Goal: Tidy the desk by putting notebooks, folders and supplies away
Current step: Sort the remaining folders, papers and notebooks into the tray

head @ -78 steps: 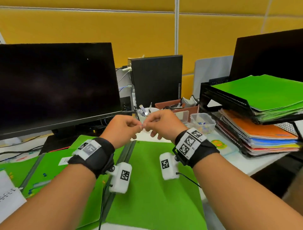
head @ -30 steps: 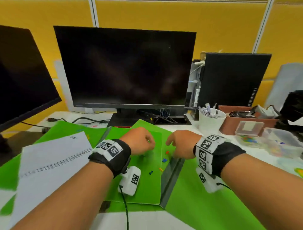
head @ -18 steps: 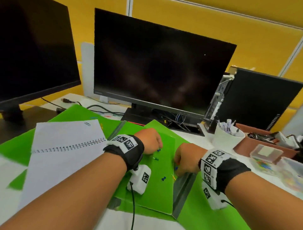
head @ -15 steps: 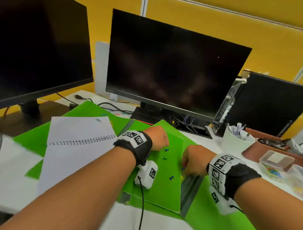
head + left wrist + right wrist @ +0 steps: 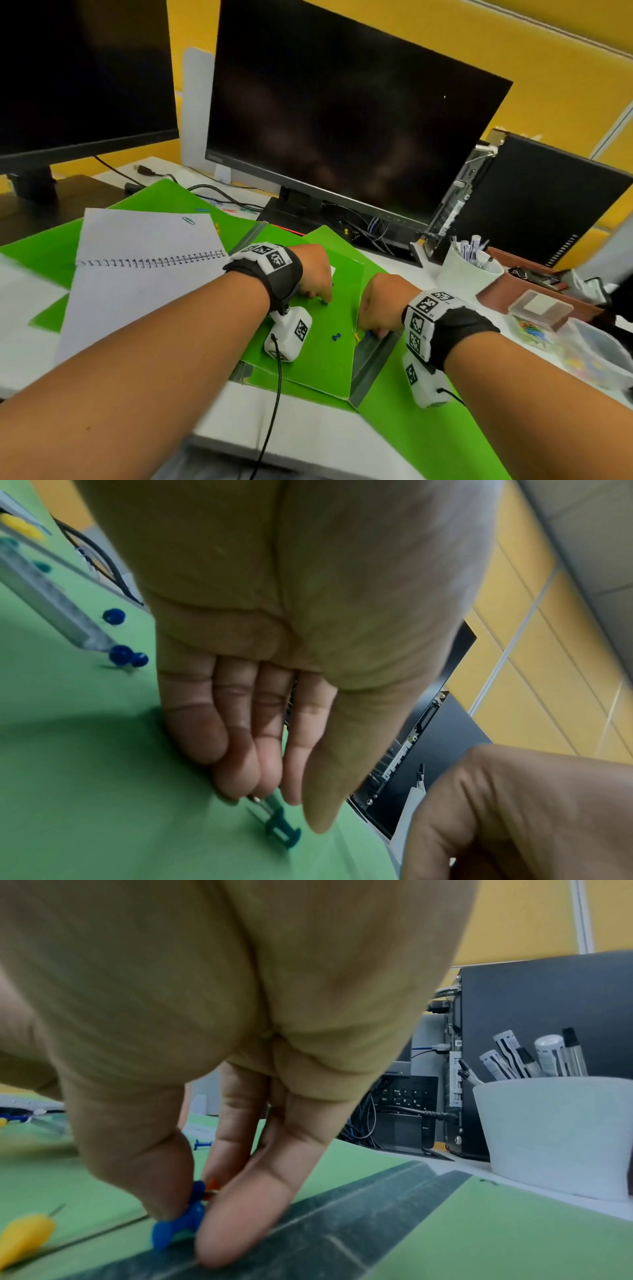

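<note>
Pin-gathering step judged in hand. Right hand [image 5: 219,1069] was pinched on a blue pushpin [image 5: 178,1229] at the folder [image 5: 329,359] spine, 5 o'clock. Left hand [image 5: 274,669], fingers together, was nipping a green pushpin [image 5: 282,829] by its needle, 12 o'clock. Lifting, then the clear box [image 5: 596,356] at 3 o'clock, judged next
</note>
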The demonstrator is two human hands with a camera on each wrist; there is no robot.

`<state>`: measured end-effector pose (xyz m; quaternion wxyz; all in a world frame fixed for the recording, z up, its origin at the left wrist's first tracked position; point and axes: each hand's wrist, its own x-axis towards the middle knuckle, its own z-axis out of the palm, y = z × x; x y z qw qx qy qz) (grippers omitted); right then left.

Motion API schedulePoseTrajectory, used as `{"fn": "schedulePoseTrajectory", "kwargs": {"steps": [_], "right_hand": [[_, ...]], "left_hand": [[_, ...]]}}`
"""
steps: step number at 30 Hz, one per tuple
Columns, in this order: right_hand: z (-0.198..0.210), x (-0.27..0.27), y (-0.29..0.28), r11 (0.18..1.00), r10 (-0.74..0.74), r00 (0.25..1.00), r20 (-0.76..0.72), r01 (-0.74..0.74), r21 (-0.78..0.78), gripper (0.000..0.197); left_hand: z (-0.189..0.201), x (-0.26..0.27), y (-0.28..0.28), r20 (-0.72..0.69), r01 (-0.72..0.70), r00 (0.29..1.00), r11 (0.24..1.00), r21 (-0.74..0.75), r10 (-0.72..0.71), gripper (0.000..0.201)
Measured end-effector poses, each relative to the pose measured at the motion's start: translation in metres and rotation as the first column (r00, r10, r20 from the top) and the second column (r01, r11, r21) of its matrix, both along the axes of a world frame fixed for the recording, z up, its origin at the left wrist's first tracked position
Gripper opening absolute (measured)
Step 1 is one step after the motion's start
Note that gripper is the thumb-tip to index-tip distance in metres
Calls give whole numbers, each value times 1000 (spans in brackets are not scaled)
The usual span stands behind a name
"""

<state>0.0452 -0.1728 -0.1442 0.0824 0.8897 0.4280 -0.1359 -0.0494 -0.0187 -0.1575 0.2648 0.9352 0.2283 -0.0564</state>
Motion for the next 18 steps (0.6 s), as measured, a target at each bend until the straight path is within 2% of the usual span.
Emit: {"fn": "schedulePoseTrajectory", "kwargs": {"steps": [5,12,18], "right_hand": [[12,13,-4,984,-46,990,-130,68,165,1],[27,19,-37,942,-110,954,-278,189,276,3],[24,46,-94,885,-190,914,-359,318,340,9]], "left_hand": [[-3,0,2,-60,18,998,1000,9,-18,29],[-2,-1,0,-54,13,998,1000,21,-11,24],[-5,-1,-2,9,46,999,999,-13,-46,6]]}}
